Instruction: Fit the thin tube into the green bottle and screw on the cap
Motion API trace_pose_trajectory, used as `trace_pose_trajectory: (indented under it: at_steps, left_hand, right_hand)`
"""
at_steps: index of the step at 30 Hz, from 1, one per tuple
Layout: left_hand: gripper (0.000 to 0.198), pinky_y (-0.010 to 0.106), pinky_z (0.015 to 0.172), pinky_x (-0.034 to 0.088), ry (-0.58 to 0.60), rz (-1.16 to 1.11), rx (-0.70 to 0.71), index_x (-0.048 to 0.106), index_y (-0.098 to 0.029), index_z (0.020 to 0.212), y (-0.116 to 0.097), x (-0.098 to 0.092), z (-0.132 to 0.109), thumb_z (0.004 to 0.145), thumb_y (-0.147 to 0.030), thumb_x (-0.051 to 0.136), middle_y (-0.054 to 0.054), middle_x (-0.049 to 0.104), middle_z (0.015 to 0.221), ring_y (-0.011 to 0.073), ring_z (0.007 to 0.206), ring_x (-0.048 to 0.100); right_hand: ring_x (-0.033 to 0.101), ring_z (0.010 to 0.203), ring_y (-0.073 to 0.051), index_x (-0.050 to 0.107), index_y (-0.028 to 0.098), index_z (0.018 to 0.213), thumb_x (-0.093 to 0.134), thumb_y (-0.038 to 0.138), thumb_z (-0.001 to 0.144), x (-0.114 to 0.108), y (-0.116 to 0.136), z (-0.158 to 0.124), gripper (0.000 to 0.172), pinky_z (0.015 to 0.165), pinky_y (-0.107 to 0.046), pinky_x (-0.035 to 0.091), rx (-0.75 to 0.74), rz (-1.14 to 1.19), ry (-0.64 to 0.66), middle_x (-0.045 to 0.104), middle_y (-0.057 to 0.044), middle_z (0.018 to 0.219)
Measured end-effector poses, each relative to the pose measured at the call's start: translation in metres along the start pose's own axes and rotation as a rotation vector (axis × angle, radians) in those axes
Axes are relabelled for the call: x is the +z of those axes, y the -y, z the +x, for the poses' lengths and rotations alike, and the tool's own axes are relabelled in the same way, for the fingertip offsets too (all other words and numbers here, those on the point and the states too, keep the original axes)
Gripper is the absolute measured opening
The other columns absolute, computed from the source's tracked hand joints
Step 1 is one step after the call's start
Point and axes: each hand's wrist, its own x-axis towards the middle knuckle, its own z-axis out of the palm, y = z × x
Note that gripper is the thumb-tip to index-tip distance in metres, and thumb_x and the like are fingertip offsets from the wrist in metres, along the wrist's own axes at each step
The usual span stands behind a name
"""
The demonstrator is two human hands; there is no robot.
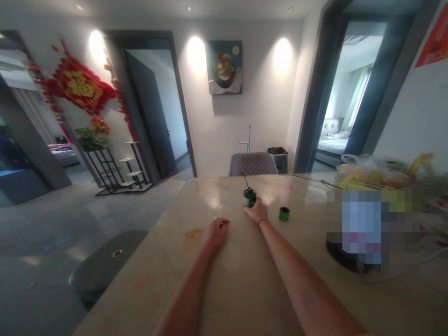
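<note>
While left hand [216, 232] rests, right hand [258, 209] grips bottle [249, 197].

Little to read from here. Far left wall: red hanging ornament [79, 88] with one large gold character at its centre, too blurred to make out. Far right wall, top corner: red poster [436, 39], cut off by the edge, no lettering legible. Small green bottle [249, 197] on the table: label too small to read. Right side of the table: a patch is pixelated, nothing readable there.
</note>
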Motion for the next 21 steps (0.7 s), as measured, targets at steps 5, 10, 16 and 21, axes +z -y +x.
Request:
trace_pose_trajectory:
  at_steps: [5, 10, 16, 21]
  left_hand:
    - [0.025, 0.025, 0.079, 0.042, 0.002, 0.007, 0.012, 0.064, -0.015, 0.093, 0.0018, 0.0003, -0.0004, 0.079, -0.016, 0.043, 0.006, 0.066, 0.095, 0.0138, 0.085, 0.058]
    - [0.027, 0.025, 0.084, 0.04, 0.033, -0.002, 0.041, 0.065, -0.015, 0.089, 0.0021, -0.0003, -0.0015, 0.077, -0.011, 0.042, 0.005, 0.065, 0.098, 0.0143, 0.093, 0.056]
    - [0.029, 0.027, 0.085, 0.041, 0.022, -0.011, 0.043, 0.065, -0.015, 0.09, 0.0014, -0.0006, -0.0026, 0.077, -0.01, 0.04, 0.006, 0.066, 0.097, 0.0148, 0.092, 0.057]
    - [0.027, 0.026, 0.083, 0.041, 0.015, -0.017, 0.04, 0.065, -0.015, 0.09, 0.0038, 0.0017, -0.0014, 0.078, -0.015, 0.041, 0.007, 0.065, 0.097, 0.0147, 0.09, 0.057]
  right_hand:
    - [0.048, 0.11, -0.032, 0.028, 0.006, 0.129, 0.062, 0.043, 0.063, -0.0011, 0.0031, -0.0003, 0.082, 0.093, -0.045, 0.032, 0.13, -0.011, -0.062, 0.053, -0.023, 0.114]
    - [0.042, 0.117, -0.032, 0.019, 0.005, 0.134, 0.058, 0.041, 0.068, -0.0016, 0.001, -0.0015, 0.085, 0.097, -0.046, 0.028, 0.079, -0.001, -0.013, 0.044, -0.024, 0.126]
    - [0.045, 0.115, -0.031, 0.021, 0.006, 0.133, 0.057, 0.041, 0.069, 0.0024, -0.0007, -0.0011, 0.082, 0.096, -0.047, 0.028, 0.066, -0.022, -0.044, 0.049, -0.025, 0.119]
    - [0.046, 0.114, -0.031, 0.015, 0.001, 0.135, 0.053, 0.04, 0.071, 0.0015, -0.0002, 0.0001, 0.083, 0.099, -0.047, 0.025, 0.057, -0.075, 0.033, 0.051, -0.024, 0.118]
